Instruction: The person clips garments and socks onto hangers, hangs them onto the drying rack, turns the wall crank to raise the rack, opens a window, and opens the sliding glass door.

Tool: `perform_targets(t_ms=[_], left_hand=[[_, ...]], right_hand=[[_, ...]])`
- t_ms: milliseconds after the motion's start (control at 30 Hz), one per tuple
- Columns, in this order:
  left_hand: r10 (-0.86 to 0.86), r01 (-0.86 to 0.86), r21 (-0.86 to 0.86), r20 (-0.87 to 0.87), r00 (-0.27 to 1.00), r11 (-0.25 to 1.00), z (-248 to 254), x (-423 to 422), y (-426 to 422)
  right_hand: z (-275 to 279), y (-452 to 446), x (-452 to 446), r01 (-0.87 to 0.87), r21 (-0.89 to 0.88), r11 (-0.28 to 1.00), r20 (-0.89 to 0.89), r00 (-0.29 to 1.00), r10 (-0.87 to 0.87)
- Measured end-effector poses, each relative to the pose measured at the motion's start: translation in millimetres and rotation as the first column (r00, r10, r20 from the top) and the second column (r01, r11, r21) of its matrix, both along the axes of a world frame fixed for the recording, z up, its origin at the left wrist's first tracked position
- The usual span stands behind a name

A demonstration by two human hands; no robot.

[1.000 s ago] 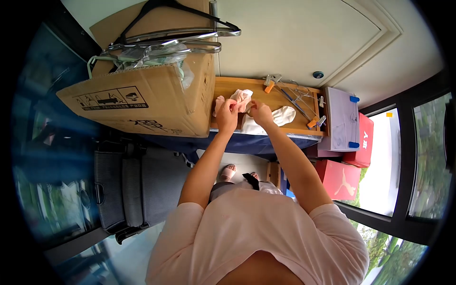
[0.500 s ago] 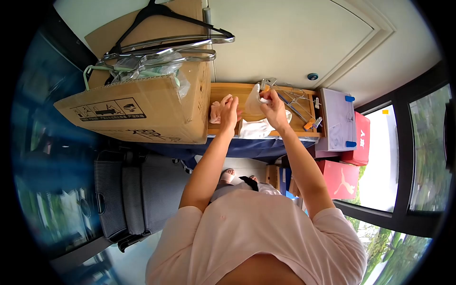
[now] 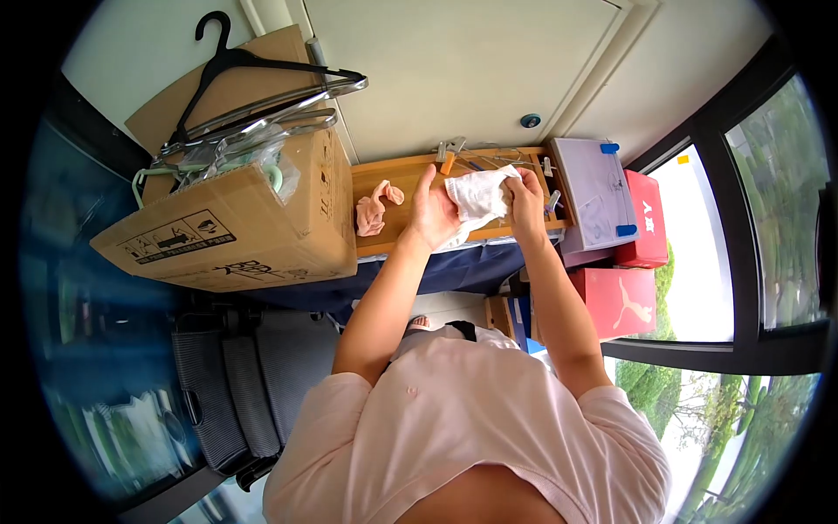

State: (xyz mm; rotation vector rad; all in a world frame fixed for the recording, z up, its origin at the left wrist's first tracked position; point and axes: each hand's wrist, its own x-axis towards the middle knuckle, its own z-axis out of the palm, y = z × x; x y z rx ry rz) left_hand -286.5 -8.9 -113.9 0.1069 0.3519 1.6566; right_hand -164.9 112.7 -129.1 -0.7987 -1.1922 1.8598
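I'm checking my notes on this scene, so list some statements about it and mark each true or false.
1. The right hand grips a white cloth. True.
2. The pink cloth is draped over the black hanger. False: the pink cloth lies on the wooden surface.
3. The left hand is clenched in a fist. False: it is open.
4. The black hanger is at the top of the cardboard box. True.

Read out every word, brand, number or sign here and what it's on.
Upper red box: "人", then a blurred character.
Lower red box: leaping-cat logo, no readable words.
Cardboard box: handling pictograms; lettering too distorted to read.
Lilac box: faint marks, too small to read.
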Motion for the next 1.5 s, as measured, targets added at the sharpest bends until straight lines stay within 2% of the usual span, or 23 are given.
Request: perform_targets(t_ms=[33,167,233,267,333,367,400,467,533,633,767,800,833,867,967,1067,1167,1200,1267,1333,1433,1467,1500], left_hand=[[0.005,-0.008,-0.035,-0.061,0.998,0.999,-10,1,1],[0.016,-0.042,-0.114,-0.218,0.976,0.993,-22,4,-1],[0.058,-0.085,-0.114,-0.226,0.972,0.990,-14,3,-3],[0.059,-0.086,-0.113,-0.228,0.972,0.990,-12,3,-2],[0.156,-0.222,-0.216,-0.288,0.945,0.951,-8,3,3],[0.168,-0.242,-0.203,-0.322,0.932,0.949,-8,5,5],[0.166,-0.240,-0.205,-0.322,0.932,0.949,-7,8,7],[0.153,-0.246,-0.199,-0.392,0.907,0.949,-2,14,11],[0.173,-0.252,-0.193,-0.351,0.920,0.948,0,17,11],[0.187,-0.253,-0.241,-0.265,0.946,0.937,-6,17,13],[0.202,-0.286,-0.251,-0.312,0.928,0.925,-10,17,11],[0.208,-0.301,-0.246,-0.343,0.916,0.921,-10,17,10],[0.209,-0.303,-0.246,-0.343,0.916,0.921,-10,17,8],[0.170,-0.283,-0.282,-0.363,0.916,0.917,-9,16,6],[0.116,-0.222,-0.354,-0.297,0.948,0.908,-18,7,3],[0.100,-0.155,-0.345,-0.172,0.980,0.926,-24,4,1],[-0.042,0.043,-0.003,0.195,0.980,0.999,-33,-7,1],[-0.043,0.045,-0.005,0.195,0.980,0.999,-22,-5,-1],[0.023,-0.011,-0.161,0.070,0.997,0.987,11,-1,-4],[-0.004,0.008,-0.092,0.043,0.999,0.996,3,-5,-3],[0.037,-0.074,-0.125,-0.270,0.962,0.989,-1,4,-3],[0.035,-0.071,-0.125,-0.271,0.962,0.990,-1,5,-4],[-0.010,-0.088,-0.181,-0.481,0.877,0.980,1,7,-6]], right_hand=[[2,-3,-4,0.087,-0.026,0.996,-0.007,0.996,-0.087],[-8,-3,2,0.051,0.013,0.999,0.042,0.998,-0.051],[-12,-7,1,0.003,0.339,0.941,0.269,0.958,-0.100],[-12,-8,2,0.003,0.340,0.941,0.267,0.958,-0.100],[6,-16,3,0.052,0.696,0.716,0.301,0.884,-0.357],[22,-23,5,-0.018,0.488,0.872,0.286,0.948,-0.140],[36,-32,4,-0.125,0.461,0.878,0.346,0.937,-0.048],[39,-37,1,-0.276,0.688,0.671,0.436,0.897,-0.078],[40,-37,1,-0.291,0.700,0.653,0.458,0.884,-0.097],[38,-38,0,-0.380,0.788,0.484,0.519,0.833,-0.190],[37,-32,3,-0.370,0.722,0.585,0.521,0.847,-0.107],[32,-24,4,-0.337,0.460,0.821,0.420,0.898,0.133],[28,-19,6,-0.344,0.124,0.931,0.225,0.923,0.311],[24,-16,8,-0.345,0.124,0.930,0.225,0.923,0.312],[26,-12,14,-0.295,-0.407,0.865,-0.052,0.953,0.300],[35,-18,15,-0.301,-0.576,0.760,-0.231,0.952,0.202],[24,-14,11,-0.384,-0.576,0.722,-0.355,0.913,0.203],[22,-13,11,-0.432,-0.550,0.714,-0.407,0.886,0.222],[53,-33,11,-0.355,-0.451,0.819,-0.153,0.935,0.321],[42,-28,14,-0.534,0.057,0.844,0.306,0.814,0.494],[28,-6,8,-0.492,0.175,0.853,0.450,0.810,0.375],[23,-4,7,-0.490,0.175,0.854,0.449,0.811,0.373],[22,-4,6,-0.402,0.085,0.912,0.353,0.868,0.349]])
